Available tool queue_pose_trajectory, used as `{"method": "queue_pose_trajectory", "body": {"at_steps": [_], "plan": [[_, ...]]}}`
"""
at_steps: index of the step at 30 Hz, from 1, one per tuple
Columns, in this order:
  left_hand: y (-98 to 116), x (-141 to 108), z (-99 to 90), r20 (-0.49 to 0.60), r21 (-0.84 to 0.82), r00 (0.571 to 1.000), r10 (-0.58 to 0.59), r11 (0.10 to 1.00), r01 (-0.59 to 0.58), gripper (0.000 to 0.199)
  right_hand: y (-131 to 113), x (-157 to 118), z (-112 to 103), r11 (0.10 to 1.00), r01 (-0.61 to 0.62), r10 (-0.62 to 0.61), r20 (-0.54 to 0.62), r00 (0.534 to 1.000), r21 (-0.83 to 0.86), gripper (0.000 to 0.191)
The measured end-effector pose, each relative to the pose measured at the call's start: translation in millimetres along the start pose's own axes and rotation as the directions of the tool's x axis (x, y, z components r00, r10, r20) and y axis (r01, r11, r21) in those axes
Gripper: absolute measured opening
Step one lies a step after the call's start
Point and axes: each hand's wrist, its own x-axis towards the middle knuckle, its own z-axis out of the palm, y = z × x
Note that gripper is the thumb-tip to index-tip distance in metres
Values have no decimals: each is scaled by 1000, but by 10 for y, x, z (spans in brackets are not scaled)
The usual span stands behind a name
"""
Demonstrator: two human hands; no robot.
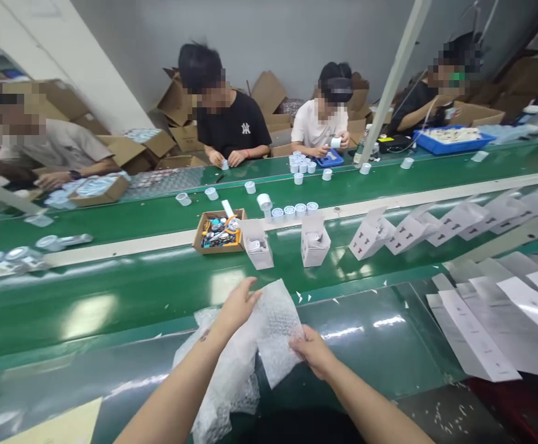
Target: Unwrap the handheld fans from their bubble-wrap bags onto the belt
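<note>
A sheet of bubble wrap (278,327) hangs in front of me over the dark bench. My right hand (314,351) is closed on its right edge, thumb on top. At the sheet's upper left, my left hand (241,301) has its fingers stretched and apart; it is close to the sheet, and whether it touches is not clear. More bubble wrap (225,388) lies crumpled beneath my left forearm. Just beyond the hands stand two open white boxes, the left box (258,250) and the right box (315,245), each with a white item inside.
A cardboard tray (218,237) of small colourful parts sits on the green belt (158,296). Several open boxes (371,237) run off to the right, near flat white cartons (477,333). White cups (299,179) stand on the far belt, where several co-workers sit.
</note>
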Motion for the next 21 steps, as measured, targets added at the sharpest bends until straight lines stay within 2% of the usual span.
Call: {"method": "queue_pose_trajectory", "body": {"at_steps": [2, 4, 7, 9, 10, 13, 15, 17, 20, 21], "plan": [[-251, -252, -127, -151, 152, 988, -34, 987, 57, 52, 22, 106, 104, 994, -47, 48, 2, 999, -96, 49], [-540, -651, -201, -191, 358, 976, -103, 919, 167, 59, -4, 150, 110, 976, -67, 65, -15, 998, -206, 64], [-925, -1291, -74, -16, 536, 956, -291, 805, 254, 70, -121, 198, 73, 906, 25, -54, -57, 997, -423, 87], [-1086, -1582, 166, 93, 549, 932, -351, 799, 246, 68, -205, 242, 123, 806, 99, -118, 7, 993, -584, 83], [-1133, -1665, 307, 114, 541, 925, -362, 803, 248, 66, -233, 262, 184, 757, 132, -119, 64, 991, -640, 78], [-1169, -1713, 660, 56, 517, 918, -393, 798, 310, 62, -228, 286, 472, 709, 201, -82, 204, 975, -676, 74], [-1157, -1664, 737, 15, 489, 913, -407, 800, 349, 63, -168, 279, 668, 714, 240, -134, 209, 969, -657, 80], [-1162, -1623, 652, 64, 440, 910, -410, 830, 343, 64, -99, 281, 794, 727, 249, -207, 141, 968, -640, 76], [-1220, -1601, 323, 183, 295, 895, -407, 891, 345, 67, -33, 304, 813, 738, 230, -265, 40, 963, -634, 37], [-1242, -1590, 206, 173, 237, 895, -410, 900, 366, 62, -25, 307, 786, 733, 221, -260, 35, 965, -643, 27]]}}
